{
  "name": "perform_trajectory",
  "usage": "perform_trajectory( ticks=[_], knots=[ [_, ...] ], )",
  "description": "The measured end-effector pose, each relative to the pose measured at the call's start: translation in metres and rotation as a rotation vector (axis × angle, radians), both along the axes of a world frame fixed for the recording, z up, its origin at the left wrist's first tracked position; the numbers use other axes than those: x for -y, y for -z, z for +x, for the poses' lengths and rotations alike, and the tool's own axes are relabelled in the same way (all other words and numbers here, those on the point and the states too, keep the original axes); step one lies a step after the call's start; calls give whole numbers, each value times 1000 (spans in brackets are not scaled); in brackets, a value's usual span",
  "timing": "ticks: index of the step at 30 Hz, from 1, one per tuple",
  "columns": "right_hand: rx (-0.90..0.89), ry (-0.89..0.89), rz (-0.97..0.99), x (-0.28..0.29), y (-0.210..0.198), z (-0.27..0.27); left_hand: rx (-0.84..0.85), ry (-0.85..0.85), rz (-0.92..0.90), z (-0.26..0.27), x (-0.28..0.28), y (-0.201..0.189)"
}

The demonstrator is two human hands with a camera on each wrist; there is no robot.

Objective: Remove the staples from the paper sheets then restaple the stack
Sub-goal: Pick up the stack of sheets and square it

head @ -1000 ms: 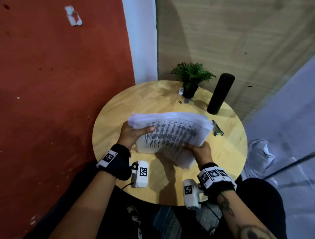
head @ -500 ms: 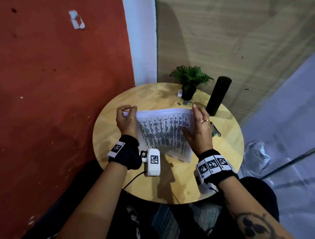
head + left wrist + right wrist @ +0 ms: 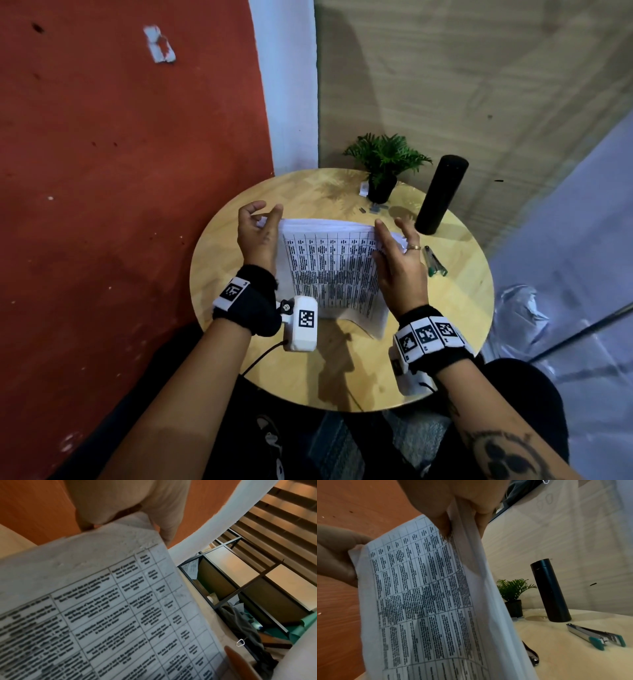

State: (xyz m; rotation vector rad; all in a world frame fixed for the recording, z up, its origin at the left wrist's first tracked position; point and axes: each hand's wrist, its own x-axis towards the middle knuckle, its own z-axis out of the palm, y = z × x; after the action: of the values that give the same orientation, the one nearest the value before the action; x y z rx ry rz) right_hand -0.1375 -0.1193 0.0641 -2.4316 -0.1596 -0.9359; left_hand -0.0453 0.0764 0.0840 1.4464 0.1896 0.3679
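Note:
A thick stack of printed paper sheets [image 3: 329, 267] stands on its lower edge on the round wooden table [image 3: 342, 373], its table-printed face towards me. My left hand [image 3: 258, 226] curls round the stack's upper left edge. On the upper right edge my right hand [image 3: 397, 253] pinches the sheets [image 3: 428, 601], thumb in front and fingers behind. A silver stapler [image 3: 434, 262] with green ends lies on the table just right of my right hand, untouched. No staple shows on the stack [image 3: 120, 615] in any view.
A small potted plant [image 3: 385, 168] and a tall black bottle [image 3: 440, 195] stand at the table's far side, with small metal bits [image 3: 375, 208] by the pot. A dark shiny object [image 3: 530, 654] lies half hidden behind the stack. A red wall lies to the left.
The stack went from lying tilted in the air to standing on its edge on the table. Both hands slid up to its upper side edges.

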Motion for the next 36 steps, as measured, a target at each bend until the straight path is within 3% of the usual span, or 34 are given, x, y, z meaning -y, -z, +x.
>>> perform_trajectory(
  ticks=[5, 10, 12, 16, 19, 24, 28, 32, 36],
  knots=[
    [39, 23, 74, 4, 7, 1, 0, 30, 34, -2, 1, 0],
    [-32, 61, 686, -8, 19, -1, -120, 212, -259, -13, -1, 12],
    [-64, 67, 834, -7, 20, 1, -124, 265, -320, -16, -2, 19],
    [-146, 74, 814, 2, 18, 4, 2, 283, -101, -15, -9, 15],
    [-191, 97, 815, 5, 14, 6, -22, 228, -51, -10, -9, 13],
    [-321, -67, 1337, 5, 27, 1, -59, 215, -134, -6, -5, 11],
    [-513, 2, 1168, 4, 40, 4, -69, 202, -200, -8, -1, 14],
    [-439, -46, 1228, 3, 39, 6, -96, 168, -205, -10, 3, 7],
    [-471, 3, 1164, 4, 34, 7, 5, 372, -130, -20, -1, 11]
  ],
)
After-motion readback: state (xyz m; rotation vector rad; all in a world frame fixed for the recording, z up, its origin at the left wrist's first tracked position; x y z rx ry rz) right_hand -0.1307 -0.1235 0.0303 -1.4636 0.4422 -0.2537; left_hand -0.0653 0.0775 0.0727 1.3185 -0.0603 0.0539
